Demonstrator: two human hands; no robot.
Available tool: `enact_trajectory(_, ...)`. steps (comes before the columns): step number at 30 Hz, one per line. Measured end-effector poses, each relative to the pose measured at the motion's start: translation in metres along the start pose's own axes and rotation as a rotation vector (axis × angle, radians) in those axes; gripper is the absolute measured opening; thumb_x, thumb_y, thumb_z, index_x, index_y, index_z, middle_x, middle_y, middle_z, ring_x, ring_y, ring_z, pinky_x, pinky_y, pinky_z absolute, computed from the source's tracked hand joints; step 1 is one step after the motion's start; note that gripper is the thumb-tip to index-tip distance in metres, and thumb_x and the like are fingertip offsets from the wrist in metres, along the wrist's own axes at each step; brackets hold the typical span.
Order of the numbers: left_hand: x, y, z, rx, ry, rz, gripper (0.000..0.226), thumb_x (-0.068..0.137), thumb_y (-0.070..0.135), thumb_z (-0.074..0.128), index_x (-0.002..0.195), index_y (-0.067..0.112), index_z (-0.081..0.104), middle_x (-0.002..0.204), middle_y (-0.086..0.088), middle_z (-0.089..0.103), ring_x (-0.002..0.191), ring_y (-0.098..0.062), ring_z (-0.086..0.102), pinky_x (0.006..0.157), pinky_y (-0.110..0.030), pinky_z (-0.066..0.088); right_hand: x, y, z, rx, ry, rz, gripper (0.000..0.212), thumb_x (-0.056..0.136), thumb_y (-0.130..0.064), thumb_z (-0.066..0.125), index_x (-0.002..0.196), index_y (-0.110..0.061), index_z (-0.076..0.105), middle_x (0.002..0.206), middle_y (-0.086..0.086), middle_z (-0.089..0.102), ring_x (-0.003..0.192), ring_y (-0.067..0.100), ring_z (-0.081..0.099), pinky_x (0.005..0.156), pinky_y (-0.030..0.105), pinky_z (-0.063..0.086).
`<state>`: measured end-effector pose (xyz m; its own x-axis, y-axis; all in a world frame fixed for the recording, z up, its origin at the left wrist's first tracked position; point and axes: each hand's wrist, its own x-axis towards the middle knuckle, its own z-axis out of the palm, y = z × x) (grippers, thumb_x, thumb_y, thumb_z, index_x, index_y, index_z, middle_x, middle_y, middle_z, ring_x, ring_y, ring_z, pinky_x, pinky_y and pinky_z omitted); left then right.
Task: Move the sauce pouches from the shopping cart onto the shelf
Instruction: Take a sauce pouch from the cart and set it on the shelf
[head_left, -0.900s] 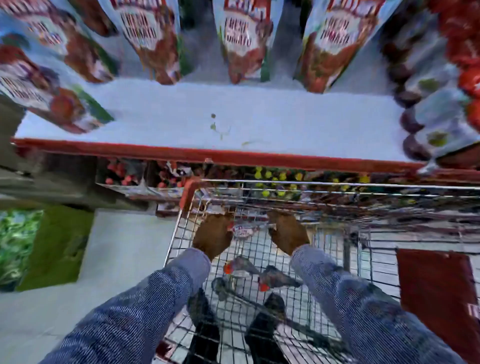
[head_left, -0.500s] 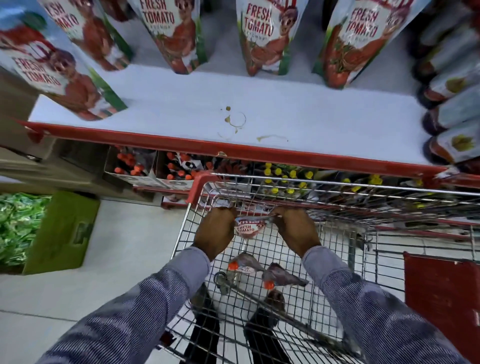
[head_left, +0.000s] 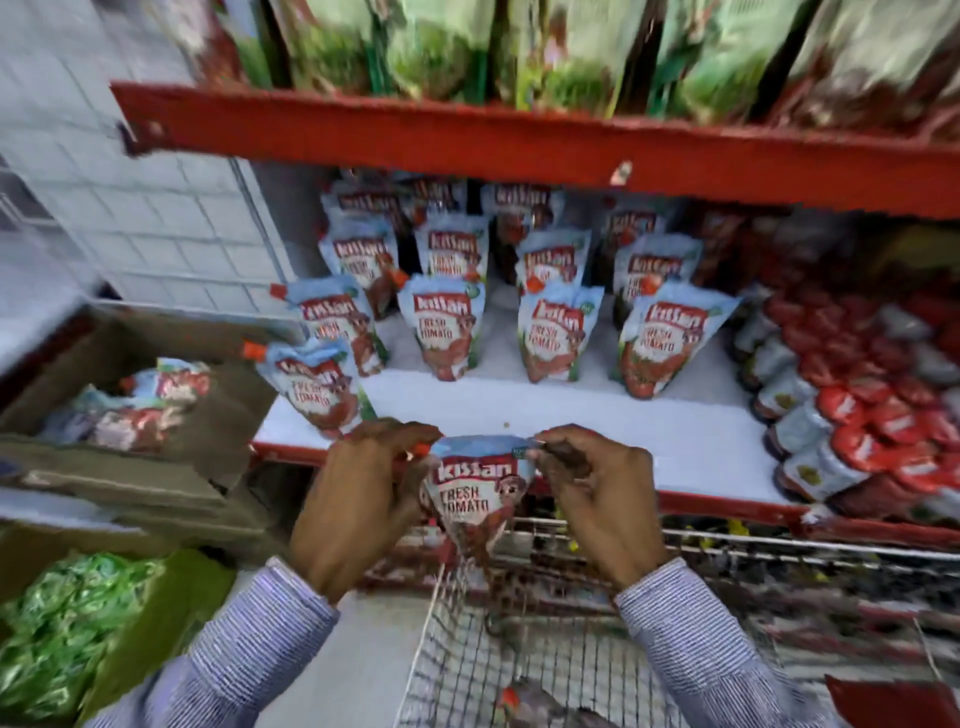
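Observation:
I hold one tomato sauce pouch (head_left: 480, 499) upright between both hands, above the front rim of the wire shopping cart (head_left: 545, 665). My left hand (head_left: 358, 499) grips its left top corner near the orange cap. My right hand (head_left: 597, 493) pinches its right top corner. The pouch hangs just in front of the white shelf (head_left: 571, 421) with the red front edge. Several matching pouches (head_left: 447, 332) stand in rows on that shelf. Another pouch (head_left: 530, 704) lies on the cart's floor, blurred.
Red-capped sachets (head_left: 852, 405) are stacked at the shelf's right end. A cardboard box (head_left: 135, 405) with more pouches sits to the left, and a green box of green packets (head_left: 67, 623) below it. An upper red shelf (head_left: 519, 140) carries green packs.
Both hands lifted the pouch out of the cart up to shelf height. The view tilted upward from the cart toward the shelf rows.

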<state>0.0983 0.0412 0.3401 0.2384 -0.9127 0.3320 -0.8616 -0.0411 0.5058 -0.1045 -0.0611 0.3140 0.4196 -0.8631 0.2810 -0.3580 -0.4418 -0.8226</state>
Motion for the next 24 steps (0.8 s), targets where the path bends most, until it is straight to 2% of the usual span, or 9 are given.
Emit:
enact_trajectory(4,0.03,-0.011,-0.032,0.098,0.051,-0.005,0.024,0.08,0.019,0.065,0.103,0.023,0.072,0.091,-0.001,0.076,0.074,-0.023,0.068,0.069,-0.032,0.054,0.034,-0.029,0.012,-0.003,0.069,-0.045,0.009,0.08,-0.016,0.072,0.082,-0.024,0.071,0.078,-0.008,0.074,0.074,0.002,0.068,0.073,0.027,0.057)
enact_trajectory(7,0.052,-0.016,-0.041,0.108,0.081,-0.015,0.017,0.079,0.012,0.067,0.093,0.019,0.074,0.086,-0.01,0.076,0.074,-0.033,0.068,0.063,-0.037,0.056,0.056,-0.041,0.024,0.002,0.075,-0.039,0.009,0.08,-0.011,0.071,0.083,-0.019,0.073,0.075,-0.006,0.072,0.071,0.002,0.066,0.072,0.022,0.054)
enact_trajectory(9,0.067,-0.02,-0.041,0.094,0.077,-0.053,0.01,0.08,0.01,0.068,0.087,0.013,0.073,0.088,-0.013,0.076,0.077,-0.035,0.068,0.066,-0.041,0.058,0.069,-0.045,0.032,-0.033,0.07,-0.029,0.006,0.081,-0.011,0.07,0.083,-0.016,0.073,0.074,-0.005,0.072,0.07,0.001,0.065,0.069,0.017,0.052)
enact_trajectory(13,0.088,-0.034,-0.035,0.078,0.035,-0.11,0.015,0.081,0.005,0.066,0.092,0.011,0.075,0.093,-0.013,0.076,0.079,-0.033,0.069,0.071,-0.044,0.061,0.091,-0.041,0.05,-0.091,0.092,-0.008,0.007,0.08,-0.009,0.07,0.082,-0.015,0.073,0.075,-0.001,0.074,0.069,0.01,0.066,0.071,0.026,0.055)
enact_trajectory(17,0.098,-0.042,-0.026,0.134,-0.001,-0.078,0.023,0.075,-0.001,0.064,0.088,0.013,0.076,0.084,-0.015,0.076,0.072,-0.033,0.068,0.063,-0.037,0.058,0.102,-0.028,0.063,-0.119,0.08,0.034,0.009,0.08,-0.008,0.07,0.083,-0.016,0.073,0.076,0.0,0.074,0.068,0.01,0.065,0.073,0.03,0.057)
enact_trajectory(21,0.101,-0.047,-0.016,0.162,0.001,-0.091,0.023,0.076,-0.005,0.06,0.084,0.011,0.075,0.082,-0.018,0.075,0.071,-0.035,0.067,0.057,-0.027,0.042,0.104,-0.013,0.076,-0.112,0.07,0.074,0.006,0.081,-0.012,0.069,0.086,-0.015,0.072,0.08,0.002,0.075,0.072,0.011,0.067,0.076,0.037,0.058)
enact_trajectory(24,0.105,-0.054,-0.013,0.143,-0.021,-0.075,0.024,0.076,-0.007,0.058,0.084,0.009,0.075,0.083,-0.018,0.076,0.071,-0.034,0.068,0.059,-0.026,0.042,0.106,-0.011,0.076,-0.095,0.07,0.071,0.007,0.083,-0.013,0.068,0.089,-0.012,0.072,0.082,0.003,0.075,0.073,0.011,0.067,0.074,0.032,0.058)
